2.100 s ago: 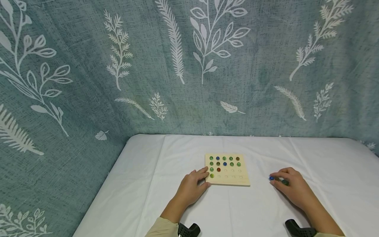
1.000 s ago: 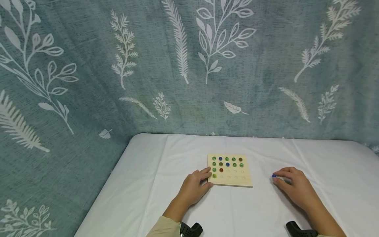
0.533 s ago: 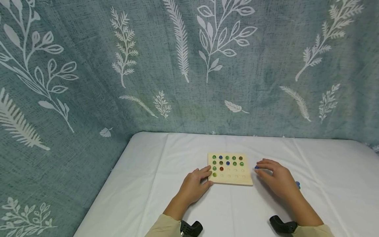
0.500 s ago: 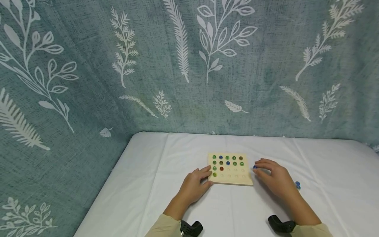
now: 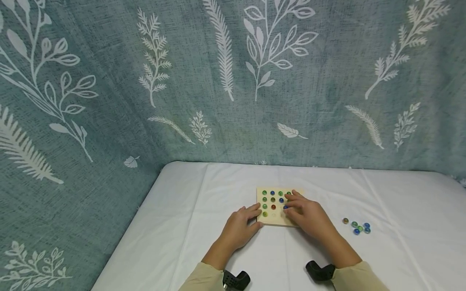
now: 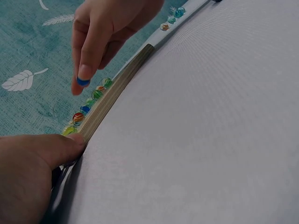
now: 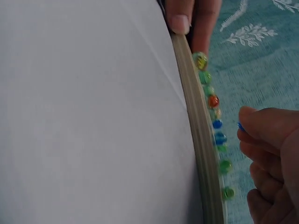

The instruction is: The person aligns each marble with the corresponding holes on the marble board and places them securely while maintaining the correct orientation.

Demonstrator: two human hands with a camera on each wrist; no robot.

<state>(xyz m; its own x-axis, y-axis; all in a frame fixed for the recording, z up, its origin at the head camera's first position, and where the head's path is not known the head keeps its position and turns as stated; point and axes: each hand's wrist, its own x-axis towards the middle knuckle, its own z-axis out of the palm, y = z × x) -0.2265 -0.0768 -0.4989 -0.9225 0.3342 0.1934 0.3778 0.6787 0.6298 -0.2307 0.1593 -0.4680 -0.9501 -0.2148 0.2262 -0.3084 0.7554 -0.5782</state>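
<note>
A pale wooden board point(image 5: 279, 221) with rows of round hollows lies flat on the table; several green, blue and red marbles sit in it. My left hand point(image 5: 238, 231) holds the board's near left corner, thumb on the front edge and fingers along the left side. Above the third row, my right hand point(image 5: 311, 216) pinches a blue marble point(image 5: 285, 207) between thumb and fingertips. In the left wrist view that marble point(image 6: 83, 82) is raised clear of the board. The right hand hides the board's right part in the head view.
To the right lies a loose group of marbles, with a brown one point(image 5: 345, 221), a green one point(image 5: 354, 224) and a blue one point(image 5: 356, 232) among them. A white cloth point(image 5: 174, 226) covers the table. Behind hangs a leaf-patterned curtain point(image 5: 233, 121).
My right hand, after gripping the blue marble among the loose ones, has moved left with it over the board. This uncovers the loose marbles. The left hand keeps its place on the board.
</note>
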